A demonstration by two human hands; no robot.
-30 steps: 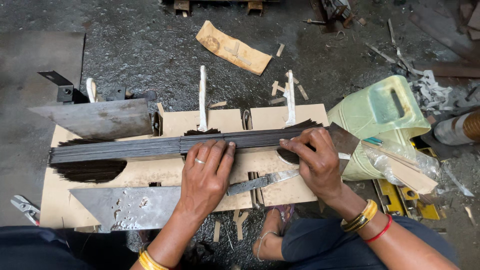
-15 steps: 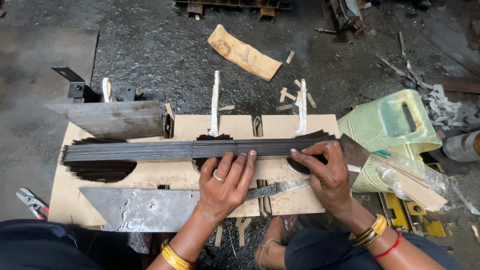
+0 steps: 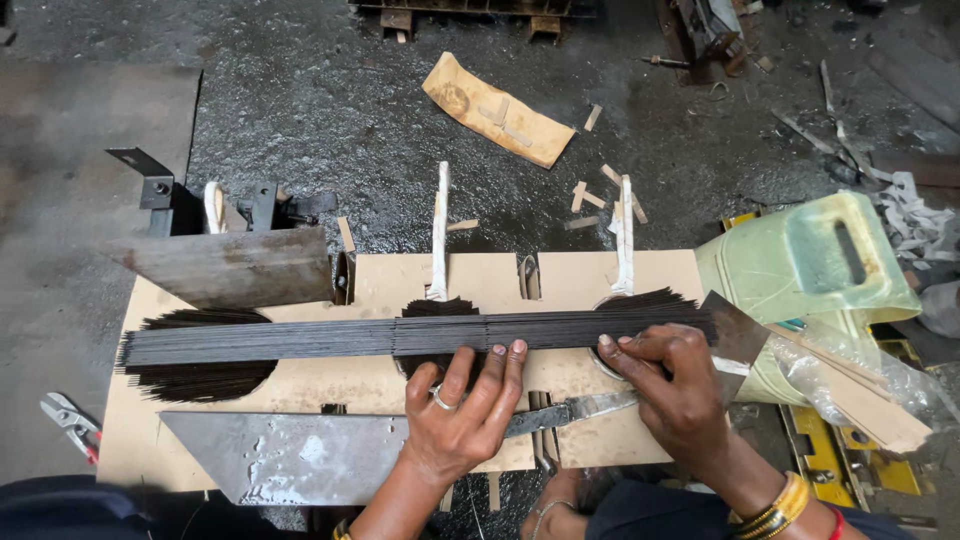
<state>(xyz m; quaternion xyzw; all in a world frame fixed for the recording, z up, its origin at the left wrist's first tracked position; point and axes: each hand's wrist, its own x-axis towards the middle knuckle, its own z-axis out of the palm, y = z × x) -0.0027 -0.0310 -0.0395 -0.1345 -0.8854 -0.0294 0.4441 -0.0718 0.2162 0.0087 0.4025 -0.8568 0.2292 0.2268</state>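
- The long flat bundle of thin dark metal strips [image 3: 400, 337] lies across the pale cardboard sheet [image 3: 580, 275] from nine o'clock to three o'clock, running nearly the sheet's whole width; fans of the same dark strips spread beneath it in rounded patches at its left end, middle and right end.
- The left hand [image 3: 460, 415] sits at six o'clock of the bundle's middle, fingers pressed together and stretched flat, tips touching the bundle's near edge; a ring shows on one finger.
- The right hand [image 3: 672, 385] rests at the bundle's right end, fingers curled and pressing on the strips' near edge; whether it pinches anything I cannot tell; gold and red bangles [image 3: 780, 505] circle the wrist.
- Two white upright strips [image 3: 438, 235] stand at twelve o'clock of the bundle, one over its middle and one over its right part.
- A grey, scuffed, pointed steel plate [image 3: 290, 455] lies on the sheet at seven o'clock of the left hand; its narrow end passes under both hands.
- A rusty grey metal plate [image 3: 225, 265] rests on the sheet's corner at ten o'clock.
- A pale green plastic canister [image 3: 810, 265] lies tilted at two o'clock of the right hand, just beside the sheet.
- Red-handled pliers [image 3: 68, 420] lie on the floor at eight o'clock, apart from the sheet.
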